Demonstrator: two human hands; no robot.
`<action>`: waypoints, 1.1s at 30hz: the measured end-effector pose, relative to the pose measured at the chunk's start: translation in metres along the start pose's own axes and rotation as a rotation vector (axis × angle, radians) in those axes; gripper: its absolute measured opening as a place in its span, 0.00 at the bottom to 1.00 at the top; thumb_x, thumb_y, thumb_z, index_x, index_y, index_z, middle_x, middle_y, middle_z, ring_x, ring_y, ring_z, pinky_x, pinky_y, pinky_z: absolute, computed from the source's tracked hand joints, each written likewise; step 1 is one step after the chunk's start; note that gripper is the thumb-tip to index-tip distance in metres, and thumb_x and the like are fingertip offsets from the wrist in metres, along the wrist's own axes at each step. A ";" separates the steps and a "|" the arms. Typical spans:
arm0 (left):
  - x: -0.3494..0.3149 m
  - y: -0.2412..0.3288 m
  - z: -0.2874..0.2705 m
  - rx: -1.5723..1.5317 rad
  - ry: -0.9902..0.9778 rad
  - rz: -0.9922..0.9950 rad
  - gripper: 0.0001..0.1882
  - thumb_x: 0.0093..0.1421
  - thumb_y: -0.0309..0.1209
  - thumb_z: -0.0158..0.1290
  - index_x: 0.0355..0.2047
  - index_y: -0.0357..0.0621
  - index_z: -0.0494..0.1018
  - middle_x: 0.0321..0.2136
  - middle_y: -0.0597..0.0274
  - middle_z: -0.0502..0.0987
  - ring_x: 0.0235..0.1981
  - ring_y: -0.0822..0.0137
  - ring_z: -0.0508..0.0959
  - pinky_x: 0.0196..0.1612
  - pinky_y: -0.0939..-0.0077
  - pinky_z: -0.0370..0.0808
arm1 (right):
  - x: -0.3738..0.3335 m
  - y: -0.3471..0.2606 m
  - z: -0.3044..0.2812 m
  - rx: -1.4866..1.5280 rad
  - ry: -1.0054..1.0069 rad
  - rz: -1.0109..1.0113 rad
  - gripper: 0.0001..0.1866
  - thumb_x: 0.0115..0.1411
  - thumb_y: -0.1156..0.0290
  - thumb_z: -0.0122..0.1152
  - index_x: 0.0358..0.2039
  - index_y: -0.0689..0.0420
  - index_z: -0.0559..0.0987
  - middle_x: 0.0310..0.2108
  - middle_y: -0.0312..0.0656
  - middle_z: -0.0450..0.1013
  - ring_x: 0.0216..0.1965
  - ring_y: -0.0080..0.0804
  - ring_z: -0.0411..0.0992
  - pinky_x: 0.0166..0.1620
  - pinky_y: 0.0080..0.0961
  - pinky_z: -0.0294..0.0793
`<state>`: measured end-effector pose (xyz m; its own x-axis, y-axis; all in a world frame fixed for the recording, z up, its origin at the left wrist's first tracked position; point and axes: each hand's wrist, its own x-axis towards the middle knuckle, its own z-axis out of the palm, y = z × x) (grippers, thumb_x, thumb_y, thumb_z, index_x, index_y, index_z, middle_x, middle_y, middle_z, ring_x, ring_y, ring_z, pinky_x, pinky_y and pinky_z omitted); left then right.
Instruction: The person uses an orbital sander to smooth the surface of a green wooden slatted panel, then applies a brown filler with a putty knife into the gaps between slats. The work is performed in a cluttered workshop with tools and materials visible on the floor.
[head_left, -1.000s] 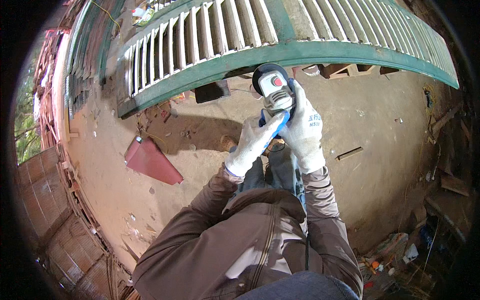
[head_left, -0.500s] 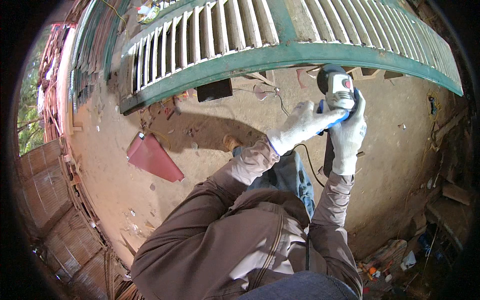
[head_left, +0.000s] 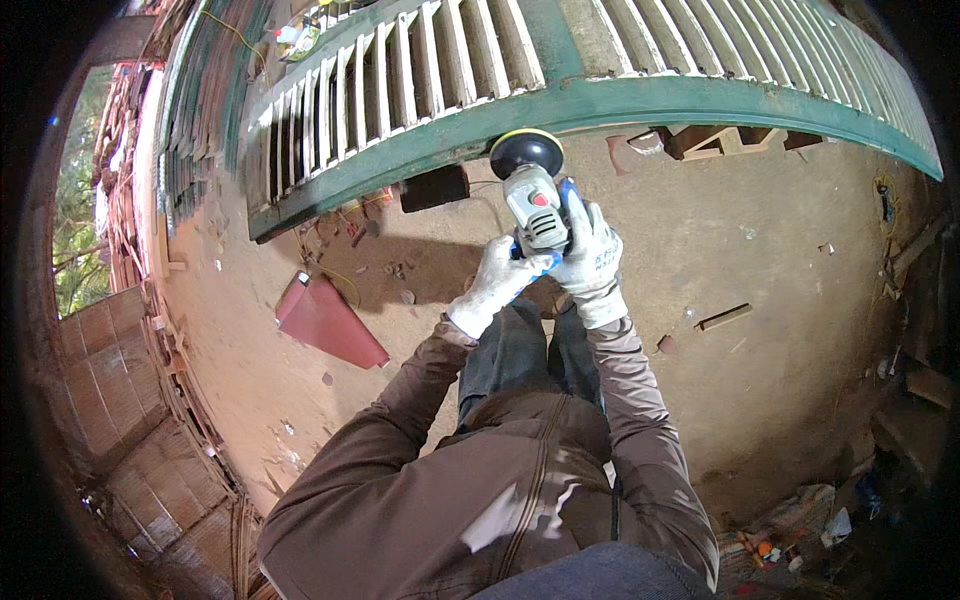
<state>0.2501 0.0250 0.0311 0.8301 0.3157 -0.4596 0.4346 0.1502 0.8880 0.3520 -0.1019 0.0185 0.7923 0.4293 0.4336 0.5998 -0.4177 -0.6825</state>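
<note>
Both my hands, in white gloves with blue palms, are wrapped round a grey angle grinder fitted with a round black sanding pad that has a yellow rim. My left hand grips the rear of the body, and my right hand closes on its right side. The pad is at the near edge of a louvred shutter, a green frame with white slats; whether it touches the edge I cannot tell. Much of the grinder's rear is hidden by my gloves.
A dark red folded sheet lies on the floor at the left. Wood scraps lie at the right. A dark block sits under the shutter. More green shutters are stacked at the far left, and clutter lies at the lower right.
Both hands have carried the grinder left along the shutter's near edge. The pad, seen nearly edge-on before, now shows its broad black back and yellow rim.
</note>
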 end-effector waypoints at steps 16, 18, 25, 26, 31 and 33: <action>0.029 0.002 0.060 0.397 -0.164 -0.059 0.17 0.55 0.33 0.69 0.43 0.39 0.81 0.35 0.65 0.84 0.34 0.75 0.80 0.39 0.75 0.77 | -0.025 0.058 -0.028 0.015 0.238 0.050 0.45 0.45 0.54 0.79 0.61 0.60 0.73 0.40 0.47 0.78 0.33 0.48 0.81 0.33 0.39 0.81; 0.012 0.002 0.045 0.158 -0.109 -0.064 0.15 0.58 0.28 0.66 0.45 0.38 0.80 0.36 0.66 0.84 0.35 0.74 0.81 0.40 0.76 0.78 | -0.025 0.048 -0.018 -0.012 0.108 0.028 0.40 0.47 0.52 0.73 0.60 0.55 0.75 0.37 0.44 0.75 0.29 0.43 0.77 0.30 0.37 0.76; 0.022 0.012 0.042 0.003 -0.046 0.001 0.16 0.56 0.32 0.69 0.42 0.37 0.80 0.33 0.66 0.83 0.35 0.76 0.80 0.38 0.75 0.78 | -0.007 0.044 -0.007 0.023 0.102 0.016 0.40 0.49 0.51 0.71 0.62 0.52 0.75 0.36 0.44 0.74 0.31 0.43 0.77 0.32 0.36 0.75; 0.027 0.019 0.048 0.098 -0.063 -0.022 0.17 0.55 0.33 0.70 0.41 0.37 0.81 0.32 0.65 0.83 0.34 0.76 0.80 0.38 0.75 0.78 | -0.008 0.053 -0.008 0.025 0.156 0.046 0.41 0.48 0.50 0.72 0.62 0.55 0.75 0.39 0.47 0.77 0.33 0.46 0.79 0.34 0.36 0.78; 0.057 0.066 0.103 0.570 -0.214 0.221 0.20 0.54 0.44 0.71 0.34 0.38 0.82 0.23 0.61 0.82 0.22 0.73 0.77 0.27 0.71 0.73 | -0.013 0.083 -0.035 0.441 0.445 0.422 0.53 0.42 0.64 0.85 0.67 0.62 0.66 0.56 0.52 0.75 0.55 0.37 0.76 0.57 0.34 0.76; 0.064 0.057 0.114 0.544 -0.267 0.215 0.22 0.55 0.46 0.70 0.36 0.38 0.82 0.24 0.60 0.83 0.24 0.73 0.78 0.30 0.70 0.74 | -0.010 0.084 -0.046 0.541 0.553 0.519 0.53 0.42 0.65 0.85 0.67 0.62 0.65 0.60 0.51 0.71 0.58 0.38 0.72 0.60 0.35 0.73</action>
<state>0.3679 -0.0533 0.0505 0.9464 0.0311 -0.3214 0.3054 -0.4095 0.8597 0.3994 -0.1783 -0.0161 0.9708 -0.2073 0.1208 0.1315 0.0389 -0.9905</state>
